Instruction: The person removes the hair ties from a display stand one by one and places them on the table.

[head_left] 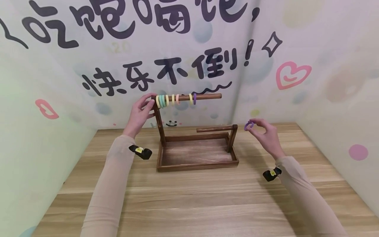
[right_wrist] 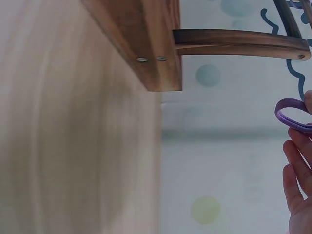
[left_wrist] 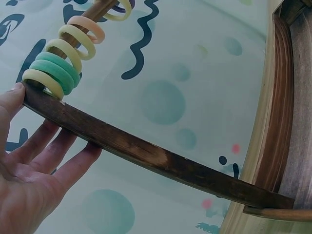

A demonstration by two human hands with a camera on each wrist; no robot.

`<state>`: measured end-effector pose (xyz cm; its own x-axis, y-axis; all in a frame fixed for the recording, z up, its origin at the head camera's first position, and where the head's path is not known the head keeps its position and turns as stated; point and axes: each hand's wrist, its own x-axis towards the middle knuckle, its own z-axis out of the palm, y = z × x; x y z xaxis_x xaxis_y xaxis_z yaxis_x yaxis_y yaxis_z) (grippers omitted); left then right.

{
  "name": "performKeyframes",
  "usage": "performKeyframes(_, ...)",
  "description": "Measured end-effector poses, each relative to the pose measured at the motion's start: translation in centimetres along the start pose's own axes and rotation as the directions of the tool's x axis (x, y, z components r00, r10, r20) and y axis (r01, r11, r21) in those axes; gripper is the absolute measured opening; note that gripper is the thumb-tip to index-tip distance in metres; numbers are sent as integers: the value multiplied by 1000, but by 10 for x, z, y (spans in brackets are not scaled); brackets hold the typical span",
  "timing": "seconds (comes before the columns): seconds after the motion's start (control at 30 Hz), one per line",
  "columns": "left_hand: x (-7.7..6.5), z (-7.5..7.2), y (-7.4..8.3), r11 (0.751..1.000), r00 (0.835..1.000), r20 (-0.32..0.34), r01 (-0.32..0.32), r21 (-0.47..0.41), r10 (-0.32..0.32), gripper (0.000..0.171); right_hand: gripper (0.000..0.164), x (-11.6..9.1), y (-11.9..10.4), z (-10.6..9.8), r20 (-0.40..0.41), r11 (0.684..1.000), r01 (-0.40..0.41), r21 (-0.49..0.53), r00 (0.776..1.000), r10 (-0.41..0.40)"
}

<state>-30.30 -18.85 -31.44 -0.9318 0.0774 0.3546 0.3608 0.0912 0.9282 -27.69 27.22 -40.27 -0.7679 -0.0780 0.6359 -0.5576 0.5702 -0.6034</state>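
Observation:
A dark wooden stand (head_left: 161, 126) has a tall post at the left with a long rod (head_left: 211, 96) running rightward from its top. Several yellow, green, peach and purple ring-shaped hair ties (head_left: 194, 99) hang around that rod, most of them bunched by the post. My left hand (head_left: 139, 113) holds the top of the post, thumb on its upper end and fingers along its outer side. Out to the right of the stand, my right hand (head_left: 269, 140) pinches a purple hair tie (right_wrist: 281, 107) between thumb and fingers, apart from the stand.
The stand's base is a shallow tray (head_left: 196, 167) on a wood-grain table (head_left: 189, 200). A shorter post at its right bears a low rod (head_left: 211, 129) pointing left. Printed cloth walls (head_left: 189, 49) rise behind and at both sides.

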Motion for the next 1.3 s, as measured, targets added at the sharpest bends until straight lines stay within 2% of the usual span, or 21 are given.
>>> performKeyframes(0.4, 1, 0, 0, 1000, 1000, -6, 6, -7, -6, 38, 35, -20, 15, 3, -1, 1000, -10, 23, 1000, 10)
performKeyframes(0.63, 0, 0, 1, 1000, 1000, -2, 15, -10, -15, 38, 32, -34, 15, -2, 54, 997, -75, -2, 996, 75)
performKeyframes(0.9, 0, -1, 1, 1000, 1000, -10, 11, -17, -11, 35, 33, -48, 17, -9, 117, 993, -114, -12, 987, 115)
performKeyframes(1.13, 1, -1, 0, 999, 1000, -11, 12, -34, -13, 32, 34, -54, 13, -10, 159, 998, -69, 4, 985, 68)
performKeyframes(1.3, 1, 0, 0, 1000, 1000, -11, 9, -27, -9, 30, 33, -57, 4, -8, 193, 998, -67, 2, 979, 65)
